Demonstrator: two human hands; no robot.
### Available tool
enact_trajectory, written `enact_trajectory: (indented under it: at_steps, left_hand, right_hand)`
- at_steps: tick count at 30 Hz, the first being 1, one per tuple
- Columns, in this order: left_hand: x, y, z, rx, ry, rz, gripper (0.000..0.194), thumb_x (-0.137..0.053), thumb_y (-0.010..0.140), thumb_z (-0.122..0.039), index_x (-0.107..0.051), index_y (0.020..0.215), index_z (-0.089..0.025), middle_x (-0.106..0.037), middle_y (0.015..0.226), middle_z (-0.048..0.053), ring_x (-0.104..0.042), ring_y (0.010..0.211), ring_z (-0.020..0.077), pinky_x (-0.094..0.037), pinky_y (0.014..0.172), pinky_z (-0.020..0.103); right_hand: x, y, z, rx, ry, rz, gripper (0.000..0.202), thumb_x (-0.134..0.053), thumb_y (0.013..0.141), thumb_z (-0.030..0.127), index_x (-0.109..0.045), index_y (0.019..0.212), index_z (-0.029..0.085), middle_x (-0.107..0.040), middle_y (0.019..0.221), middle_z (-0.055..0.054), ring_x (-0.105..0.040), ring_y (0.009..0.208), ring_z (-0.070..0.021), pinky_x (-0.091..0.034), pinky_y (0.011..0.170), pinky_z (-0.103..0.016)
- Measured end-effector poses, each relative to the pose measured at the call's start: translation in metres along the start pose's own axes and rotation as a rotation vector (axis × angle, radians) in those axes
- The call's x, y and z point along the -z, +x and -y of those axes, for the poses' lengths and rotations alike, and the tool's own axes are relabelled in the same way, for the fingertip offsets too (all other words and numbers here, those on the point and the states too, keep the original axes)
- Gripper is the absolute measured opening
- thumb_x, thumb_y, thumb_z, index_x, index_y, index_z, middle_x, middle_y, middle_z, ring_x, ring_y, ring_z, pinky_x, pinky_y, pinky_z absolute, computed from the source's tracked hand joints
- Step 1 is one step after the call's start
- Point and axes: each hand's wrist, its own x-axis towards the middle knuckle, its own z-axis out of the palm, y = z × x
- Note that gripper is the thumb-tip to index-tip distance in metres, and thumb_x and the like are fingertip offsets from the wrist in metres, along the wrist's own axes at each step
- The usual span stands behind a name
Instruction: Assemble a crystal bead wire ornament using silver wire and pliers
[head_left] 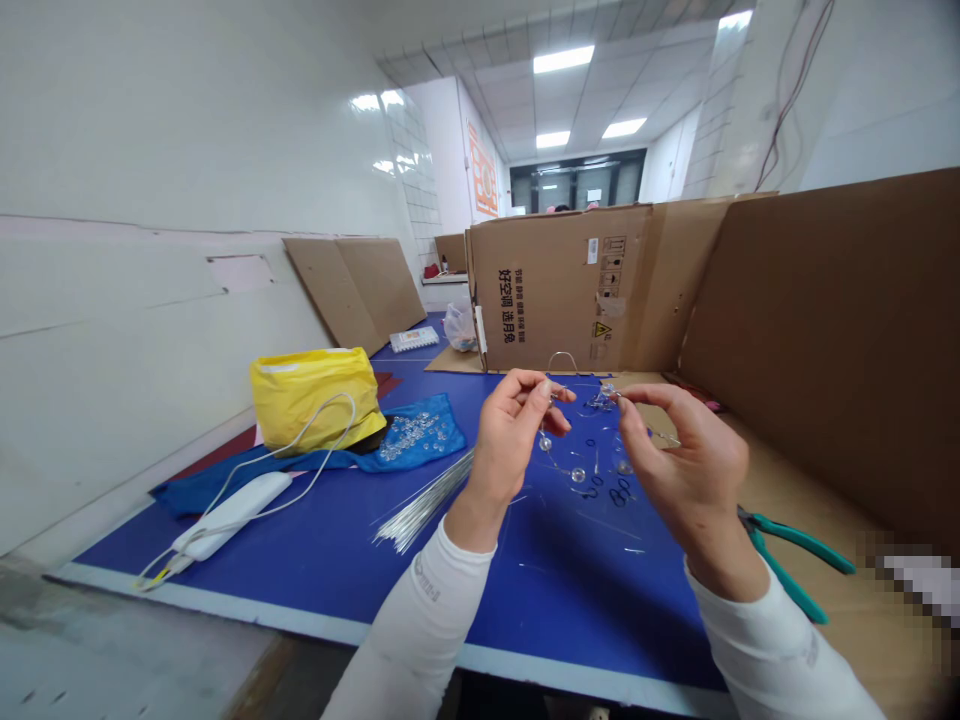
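Above the blue table (547,600), the right hand (679,450) and left hand (510,435) both pinch narrowly, the left on a beaded strand (577,475) dangling just right of frame centre, the right on a tiny clear piece (608,389) that a slackened pinch could drop.

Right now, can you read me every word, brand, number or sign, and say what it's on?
"好空调 选月兔": large black print on the cardboard box.
"节能 静音 健康 环保 智能": smaller print beside it, less certain.
No words: yellow warning triangle and handling symbols, same box.
Too small or blurred: its white label, the left sleeve's print, the orange wall sign.
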Motion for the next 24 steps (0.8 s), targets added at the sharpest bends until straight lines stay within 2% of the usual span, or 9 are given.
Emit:
enact_trajectory:
  at_steps: [4, 7, 9, 14, 17, 20, 24]
  left_hand:
    - [0.008, 0.006, 0.000, 0.043, 0.100, 0.056, 0.022, -0.070, 0.087, -0.032, -0.059, 0.101, -0.018, -0.073, 0.085, 0.003, -0.066, 0.061, 0.0095, -0.054, 0.059, 0.021]
    - [0.011, 0.009, 0.002, 0.055, 0.176, 0.098, 0.014, -0.065, 0.088, -0.026, -0.059, 0.097, -0.017, -0.072, 0.089, 0.004, -0.062, 0.059, 0.0078, -0.049, 0.054, 0.020]
    - [0.011, 0.010, 0.004, 0.051, 0.193, 0.085, 0.008, -0.061, 0.090, -0.022, -0.058, 0.096, -0.017, -0.069, 0.086, 0.002, -0.056, 0.055, 0.0056, -0.045, 0.051, 0.018]
    - [0.012, 0.010, 0.009, 0.061, 0.245, 0.098, 0.012, -0.059, 0.092, -0.023, -0.066, 0.100, -0.017, -0.061, 0.080, -0.001, -0.044, 0.051, 0.0034, -0.032, 0.044, 0.017]
    - [0.012, 0.010, 0.012, 0.070, 0.206, 0.119, 0.016, -0.063, 0.091, -0.028, -0.069, 0.101, -0.018, -0.060, 0.081, -0.002, -0.041, 0.050, 0.0026, -0.030, 0.043, 0.018]
    - [0.010, 0.011, 0.013, 0.084, 0.115, 0.108, 0.015, -0.061, 0.092, -0.030, -0.065, 0.100, -0.018, -0.060, 0.079, -0.002, -0.042, 0.048, 0.0024, -0.029, 0.041, 0.017]
    - [0.007, 0.010, 0.012, 0.102, 0.080, 0.085, 0.011, -0.056, 0.095, -0.028, -0.058, 0.098, -0.018, -0.061, 0.078, -0.003, -0.042, 0.044, 0.0023, -0.027, 0.038, 0.016]
  right_hand:
    - [-0.004, 0.001, -0.012, 0.017, -0.008, 0.093, 0.006, -0.062, 0.093, 0.026, -0.068, 0.092, 0.024, -0.076, 0.085, -0.003, -0.072, 0.074, -0.0191, -0.054, 0.069, -0.033]
    - [-0.006, 0.001, -0.018, 0.036, 0.040, 0.216, 0.012, -0.062, 0.093, 0.024, -0.066, 0.104, 0.022, -0.077, 0.091, -0.004, -0.074, 0.080, -0.0193, -0.055, 0.071, -0.032]
    - [-0.006, 0.001, -0.020, 0.059, 0.070, 0.269, 0.017, -0.063, 0.094, 0.023, -0.065, 0.110, 0.021, -0.078, 0.095, -0.005, -0.074, 0.084, -0.0193, -0.056, 0.073, -0.031]
    - [-0.006, 0.001, -0.019, 0.134, 0.085, 0.277, 0.009, -0.062, 0.095, 0.021, -0.069, 0.100, 0.021, -0.077, 0.092, -0.004, -0.073, 0.081, -0.0172, -0.055, 0.074, -0.029]
    - [-0.007, 0.002, -0.020, 0.150, 0.082, 0.257, 0.009, -0.062, 0.095, 0.020, -0.069, 0.100, 0.021, -0.077, 0.090, -0.004, -0.073, 0.078, -0.0165, -0.055, 0.073, -0.029]
    - [-0.008, 0.002, -0.023, 0.224, 0.019, 0.279, 0.014, -0.061, 0.095, 0.019, -0.068, 0.107, 0.019, -0.078, 0.094, -0.007, -0.073, 0.080, -0.0193, -0.055, 0.072, -0.031]
    - [-0.010, 0.002, -0.026, 0.409, -0.137, 0.341, 0.023, -0.060, 0.096, 0.017, -0.067, 0.117, 0.013, -0.077, 0.095, -0.012, -0.072, 0.077, -0.0231, -0.053, 0.069, -0.036]
